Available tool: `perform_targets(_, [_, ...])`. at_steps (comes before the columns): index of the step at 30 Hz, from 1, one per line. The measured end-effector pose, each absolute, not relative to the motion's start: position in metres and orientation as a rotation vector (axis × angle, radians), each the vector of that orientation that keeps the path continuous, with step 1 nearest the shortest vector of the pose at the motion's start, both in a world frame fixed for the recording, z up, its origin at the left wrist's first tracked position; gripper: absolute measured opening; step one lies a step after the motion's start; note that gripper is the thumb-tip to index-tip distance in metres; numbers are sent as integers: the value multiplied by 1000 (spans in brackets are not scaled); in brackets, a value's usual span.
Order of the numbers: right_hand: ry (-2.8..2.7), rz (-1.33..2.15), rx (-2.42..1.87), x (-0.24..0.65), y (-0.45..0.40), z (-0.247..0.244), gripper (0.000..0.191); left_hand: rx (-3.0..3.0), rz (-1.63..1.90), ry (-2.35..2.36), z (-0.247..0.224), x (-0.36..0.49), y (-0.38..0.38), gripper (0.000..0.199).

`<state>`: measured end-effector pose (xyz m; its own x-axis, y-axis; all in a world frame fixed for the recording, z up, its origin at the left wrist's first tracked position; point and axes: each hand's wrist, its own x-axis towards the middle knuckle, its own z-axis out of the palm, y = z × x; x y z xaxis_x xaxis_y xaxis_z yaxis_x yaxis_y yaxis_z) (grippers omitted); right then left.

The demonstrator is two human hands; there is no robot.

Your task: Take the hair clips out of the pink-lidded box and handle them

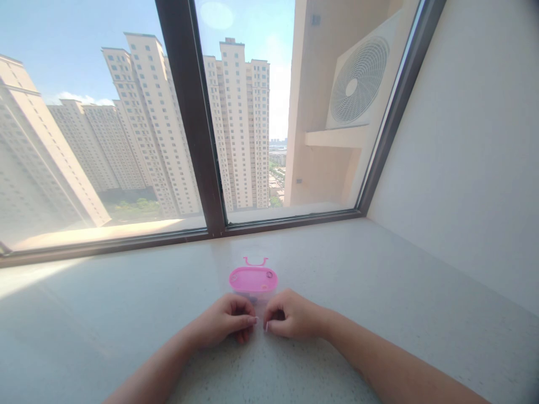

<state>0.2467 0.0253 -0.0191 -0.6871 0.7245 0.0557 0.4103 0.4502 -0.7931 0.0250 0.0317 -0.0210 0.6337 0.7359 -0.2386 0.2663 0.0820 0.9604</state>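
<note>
We are resting both hands low over the pale sill [404, 292], just on our side of the pink-lidded box [252, 279], which is sitting between them and the sill's window edge, well apart from the far right corner. Its pink handle [256, 264] is showing on the window side.

We are curling the left hand [221, 321] with thumb and forefinger drawn close together; we are curling the right hand [291, 315] much the same way, its fingertips facing the left's across a narrow gap. Whether either pinch is fully closing, or gripping anything, we are not able to tell.

For fine fingertip work like this, we are doing best by steadying both wrists on the sill, pinching lightly with the pads rather than the nails, lining the tips up at one height and moving only one hand at a time. We are also minding our knuckles, since they are curling close to the box and could be nudging it.

Pale slivers are showing at the fingertips, possibly nails, possibly something small. Our knuckles are partly hiding the box's near side, its contents are looking blurred, and the small round marks on the lid are staying unclear. The picture's lower edge is cutting off our forearms.
</note>
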Motion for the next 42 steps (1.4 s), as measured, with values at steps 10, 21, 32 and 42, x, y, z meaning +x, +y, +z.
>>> perform_targets(10, [-2324, 1101, -955, 247, 25, -19, 22, 1502, 436, 872, -23, 24, 31, 31])
perform_targets(21, [-2299, 1133, -964, 247, 26, -19, 22, 1489, 443, 871, -21, 25, 32, 31])
perform_targets(32, [-2256, 1228, -986, 247, 26, -22, 19, 1486, 440, 885, -20, 26, 30, 31])
perform_targets(42, [-2267, 1221, -1001, 246, 25, -18, 17, 1478, 444, 870, -23, 24, 31, 30])
